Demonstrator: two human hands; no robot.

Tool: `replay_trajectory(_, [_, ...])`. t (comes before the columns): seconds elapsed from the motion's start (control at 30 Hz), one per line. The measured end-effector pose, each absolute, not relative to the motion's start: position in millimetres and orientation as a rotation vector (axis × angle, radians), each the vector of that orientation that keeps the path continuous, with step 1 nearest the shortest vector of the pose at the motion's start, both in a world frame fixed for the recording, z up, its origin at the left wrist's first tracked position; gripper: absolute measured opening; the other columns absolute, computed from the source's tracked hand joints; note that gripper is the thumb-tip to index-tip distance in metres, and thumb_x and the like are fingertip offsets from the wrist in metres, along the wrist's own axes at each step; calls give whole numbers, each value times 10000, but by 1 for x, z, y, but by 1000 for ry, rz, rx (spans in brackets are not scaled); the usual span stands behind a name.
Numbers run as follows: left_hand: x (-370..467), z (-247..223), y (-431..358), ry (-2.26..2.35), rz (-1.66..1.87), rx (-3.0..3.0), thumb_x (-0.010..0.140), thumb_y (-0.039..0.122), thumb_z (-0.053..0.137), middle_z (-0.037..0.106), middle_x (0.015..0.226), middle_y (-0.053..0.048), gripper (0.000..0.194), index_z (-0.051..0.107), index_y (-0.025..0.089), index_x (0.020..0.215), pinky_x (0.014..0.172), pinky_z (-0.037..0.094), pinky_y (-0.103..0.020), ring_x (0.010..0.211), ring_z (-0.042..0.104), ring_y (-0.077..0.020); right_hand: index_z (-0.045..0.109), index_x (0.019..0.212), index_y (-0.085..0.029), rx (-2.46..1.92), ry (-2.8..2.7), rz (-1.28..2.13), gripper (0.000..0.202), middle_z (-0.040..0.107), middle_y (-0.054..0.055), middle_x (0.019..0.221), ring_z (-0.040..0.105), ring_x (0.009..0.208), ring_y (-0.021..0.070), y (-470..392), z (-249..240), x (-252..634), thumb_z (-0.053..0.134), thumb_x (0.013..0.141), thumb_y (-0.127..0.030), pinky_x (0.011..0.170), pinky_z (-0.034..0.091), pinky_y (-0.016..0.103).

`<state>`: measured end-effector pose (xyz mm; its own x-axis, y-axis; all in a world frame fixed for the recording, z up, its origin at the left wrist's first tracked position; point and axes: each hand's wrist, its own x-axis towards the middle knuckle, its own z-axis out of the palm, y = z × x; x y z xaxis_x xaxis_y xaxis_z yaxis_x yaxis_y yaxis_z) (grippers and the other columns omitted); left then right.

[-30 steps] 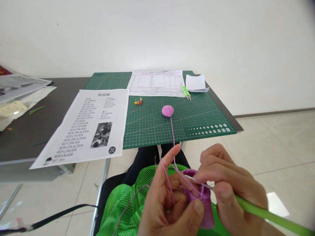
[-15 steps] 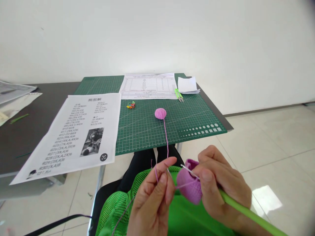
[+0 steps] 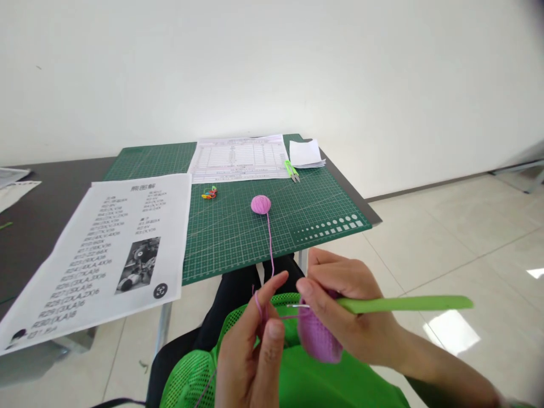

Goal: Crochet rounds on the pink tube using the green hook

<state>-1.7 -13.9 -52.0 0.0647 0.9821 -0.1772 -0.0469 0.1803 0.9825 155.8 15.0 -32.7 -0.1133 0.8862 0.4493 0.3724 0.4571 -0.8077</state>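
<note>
My right hand (image 3: 351,309) grips a crochet hook (image 3: 408,304) whose green handle points right and whose metal tip lies toward my left hand. Under those fingers hangs a purple crocheted piece (image 3: 321,337), partly hidden by them. Yarn runs from it leftward to my left hand (image 3: 257,345), where a strand loops round the raised index finger while the other fingers curl in. Beyond the hands, a pink yarn ball (image 3: 260,204) rests on the green cutting mat (image 3: 229,226), its strand trailing down toward my left hand.
A printed pattern sheet (image 3: 114,226) overhangs the table's front edge at left. Farther back are a form sheet (image 3: 240,158), green thread snips (image 3: 292,171), a stack of white paper (image 3: 306,153) and small coloured stitch markers (image 3: 209,193). A white wall (image 3: 272,68) stands behind.
The hook has swung from slanting down at right to nearly level. My right hand has moved left, closer to the left hand. The view has shifted, moving the table leftward.
</note>
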Motion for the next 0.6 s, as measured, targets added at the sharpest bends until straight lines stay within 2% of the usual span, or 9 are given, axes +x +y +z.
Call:
replay_trajectory(0.07, [5,-49,-9,1196,1064,1176,872,556,702,578,651,29,293,832,358,1044,595,420,-260,609,480,-158,337,571,-182,-1104,-1684,678,440,336,-65,542,368,553,70,17,-33,151,519,971,-180,509,293,224])
replay_trajectory(0.17, [12,-45,-3,1170,1063,1239,871,485,736,584,604,25,215,838,305,816,568,393,-282,576,470,-163,301,567,-186,-1117,-1659,724,438,293,-67,530,341,567,85,20,-35,145,524,943,-162,546,270,257])
replay_trajectory(0.23, [11,-45,-2,1166,1070,1248,891,453,722,588,585,22,235,827,289,760,564,401,-283,568,485,-167,282,559,-187,-1120,-1643,791,451,277,-67,523,329,564,88,21,-36,145,527,937,-168,546,253,264])
replay_trajectory(0.3, [6,-49,-4,1187,1097,1239,887,439,731,657,630,15,194,838,310,791,592,438,-284,593,536,-178,310,547,-184,-1126,-1624,911,465,313,-68,524,344,565,82,22,-35,147,543,949,-208,541,260,252])
replay_trajectory(0.37, [-1,-55,-7,1241,1144,1218,858,375,779,759,782,17,75,850,363,878,669,486,-281,696,615,-196,421,562,-180,-1119,-1617,1073,444,402,-66,562,392,582,74,23,-33,152,618,938,-308,541,301,229])
replay_trajectory(0.47, [-11,-63,-11,1319,1207,1202,816,178,820,809,987,49,307,838,435,984,842,494,-269,916,669,-215,581,657,-179,-1036,-1645,1345,376,520,-48,674,472,615,75,25,-31,162,765,823,-461,534,373,212])
replay_trajectory(0.53, [-12,-66,-12,1329,1227,1210,809,128,813,814,985,52,351,841,434,978,885,488,-272,949,669,-223,594,660,-175,-938,-1643,1501,406,519,-39,693,493,611,77,25,-32,169,729,841,-513,534,417,213])
replay_trajectory(0.6, [-12,-67,-13,1316,1238,1224,805,147,819,814,940,42,307,850,419,945,863,500,-281,917,667,-231,573,639,-172,-873,-1594,1617,445,491,-39,688,484,609,74,23,-36,173,668,886,-530,539,431,212])
